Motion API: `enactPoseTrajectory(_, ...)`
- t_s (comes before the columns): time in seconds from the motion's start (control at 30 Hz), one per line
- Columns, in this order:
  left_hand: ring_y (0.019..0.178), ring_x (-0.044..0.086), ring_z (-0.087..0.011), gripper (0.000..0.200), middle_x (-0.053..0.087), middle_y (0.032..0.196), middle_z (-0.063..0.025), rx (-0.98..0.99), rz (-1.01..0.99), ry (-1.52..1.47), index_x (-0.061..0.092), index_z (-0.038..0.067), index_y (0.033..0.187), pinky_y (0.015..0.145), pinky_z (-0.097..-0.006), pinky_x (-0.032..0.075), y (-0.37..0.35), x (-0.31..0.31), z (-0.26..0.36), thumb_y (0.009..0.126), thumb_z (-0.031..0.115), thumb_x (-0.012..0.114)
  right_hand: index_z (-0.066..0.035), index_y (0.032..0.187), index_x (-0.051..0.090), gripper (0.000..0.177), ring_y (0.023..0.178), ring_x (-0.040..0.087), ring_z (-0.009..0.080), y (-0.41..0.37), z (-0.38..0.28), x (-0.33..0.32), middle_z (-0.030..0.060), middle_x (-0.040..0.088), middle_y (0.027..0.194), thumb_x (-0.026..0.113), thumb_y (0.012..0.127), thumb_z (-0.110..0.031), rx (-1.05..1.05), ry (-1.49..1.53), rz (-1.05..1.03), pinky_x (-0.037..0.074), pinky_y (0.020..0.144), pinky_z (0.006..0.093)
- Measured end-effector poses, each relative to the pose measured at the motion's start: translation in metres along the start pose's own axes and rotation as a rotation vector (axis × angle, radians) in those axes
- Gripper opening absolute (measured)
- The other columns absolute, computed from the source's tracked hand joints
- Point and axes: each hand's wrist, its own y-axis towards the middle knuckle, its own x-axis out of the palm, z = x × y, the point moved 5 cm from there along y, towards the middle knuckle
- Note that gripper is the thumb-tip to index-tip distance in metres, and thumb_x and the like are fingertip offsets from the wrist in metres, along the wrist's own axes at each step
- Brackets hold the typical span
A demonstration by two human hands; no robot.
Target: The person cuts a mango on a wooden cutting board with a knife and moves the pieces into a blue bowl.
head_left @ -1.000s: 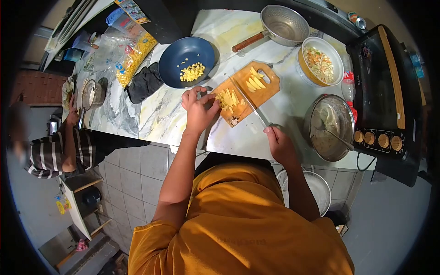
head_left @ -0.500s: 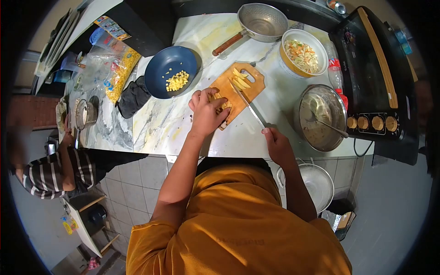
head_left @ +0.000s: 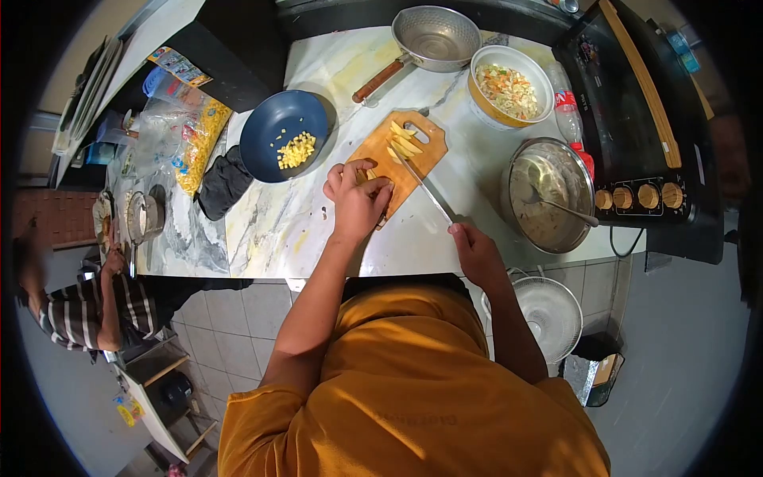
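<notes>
A wooden cutting board [head_left: 433, 155] lies at a slant on the counter before me. Over its near left part my left hand [head_left: 358, 203] curls its fingers round pale yellow pieces that look like potato, mostly hidden beneath them. My right hand [head_left: 478, 256] grips the handle of a knife [head_left: 429, 195], whose blade reaches across the board to the potato strips [head_left: 405, 141] at its far end. Left of the board stands a dark blue frying pan [head_left: 258, 127] holding small potato cubes [head_left: 296, 151].
A metal saucepan [head_left: 437, 36] and a bowl of shredded vegetables [head_left: 509, 94] stand behind. To the right are a steel pot [head_left: 548, 199] with a ladle, a bottle [head_left: 568, 115] and a black oven [head_left: 636, 119]. A bag of pasta [head_left: 203, 143] lies left; another person [head_left: 95, 310] works at the left end.
The view has shifted slightly, so the counter items appear further left. The knife tip now lies against the far strips. My left hand stays on the board.
</notes>
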Motion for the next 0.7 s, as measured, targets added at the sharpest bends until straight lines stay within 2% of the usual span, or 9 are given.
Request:
enactPoseTrajectory(0.07,0.119,0.039,-0.0289,0.012,0.058,0.119,0.0012,0.001,0.000,-0.023,0.079,0.014,0.084,0.100,-0.0452,0.026,0.001,0.002,0.000,0.073,0.019,0.079,0.000,0.112,0.065,0.041,0.091,0.066,0.0221,-0.001,-0.001,0.000,0.0171,0.071,0.098,0.048,0.103,-0.037,0.086,-0.011,-0.048,0.049,0.084,0.0337)
enactPoseTrajectory(0.1,0.119,0.039,-0.0289,0.012,0.058,0.119,0.0012,0.003,0.001,-0.023,0.079,0.014,0.084,0.100,-0.0452,0.026,0.001,0.002,0.001,0.073,0.019,0.079,0.000,0.112,0.065,0.041,0.091,0.066,0.0221,-0.002,-0.002,0.000,0.0171,0.071,0.098,0.048,0.103,-0.037,0.085,-0.011,-0.045,0.049,0.084,0.0337)
enactPoseTrajectory(0.17,0.119,0.039,-0.0289,0.010,0.058,0.119,0.0012,0.007,0.007,-0.047,0.078,0.013,0.082,0.100,-0.0450,0.026,0.002,0.003,0.001,0.073,0.018,0.079,-0.001,0.111,0.065,0.041,0.076,0.062,0.0170,-0.004,-0.005,-0.002,0.0126,0.067,0.082,0.048,0.103,-0.038,0.063,-0.033,-0.021,0.049,0.074,0.0321)
enactPoseTrajectory(0.2,0.119,0.039,-0.0289,0.010,0.058,0.119,0.0012,0.008,0.008,-0.048,0.078,0.013,0.082,0.100,-0.0450,0.026,0.002,0.003,0.001,0.073,0.018,0.079,-0.001,0.111,0.065,0.041,0.076,0.062,0.0170,-0.004,-0.006,-0.002,0.0126,0.067,0.082,0.048,0.103,-0.038,0.062,-0.034,-0.019,0.049,0.074,0.0321)
enactPoseTrajectory(0.27,0.119,0.040,-0.0289,0.010,0.059,0.117,0.0009,-0.005,0.005,-0.081,0.078,0.013,0.082,0.100,-0.0450,0.025,0.002,0.005,0.000,0.073,0.017,0.079,-0.001,0.110,0.065,0.041,0.063,0.053,0.0128,-0.005,-0.006,-0.002,0.0064,0.057,0.067,0.048,0.104,-0.038,0.112,-0.024,-0.044,0.045,0.064,0.0306)
enactPoseTrajectory(0.3,0.119,0.040,-0.0289,0.010,0.059,0.117,0.0009,-0.005,0.005,-0.082,0.078,0.013,0.082,0.100,-0.0450,0.025,0.002,0.006,-0.001,0.073,0.017,0.079,-0.001,0.110,0.065,0.041,0.063,0.053,0.0128,-0.005,-0.007,-0.003,0.0064,0.057,0.067,0.048,0.104,-0.038,0.113,-0.025,-0.042,0.045,0.064,0.0306)
enactPoseTrajectory(0.37,0.119,0.040,-0.0287,0.011,0.060,0.117,0.0008,0.002,0.017,-0.087,0.078,0.012,0.084,0.099,-0.0447,0.025,0.000,0.008,-0.003,0.074,0.016,0.079,-0.002,0.109,0.065,0.045,0.075,0.065,0.0302,-0.006,-0.006,-0.003,0.0182,0.066,0.080,0.049,0.101,-0.043,0.162,-0.020,-0.058,0.049,0.073,0.0384)
enactPoseTrajectory(0.7,0.115,0.042,-0.0295,0.013,0.059,0.116,-0.0007,-0.032,0.076,-0.128,0.077,0.012,0.088,0.098,-0.0428,0.028,0.004,-0.020,-0.017,0.076,0.016,0.079,-0.002,0.110,0.065,0.043,0.077,0.065,0.0283,-0.003,-0.002,0.002,0.0179,0.067,0.081,0.051,0.101,-0.041,0.059,0.017,-0.016,0.049,0.074,0.0377)
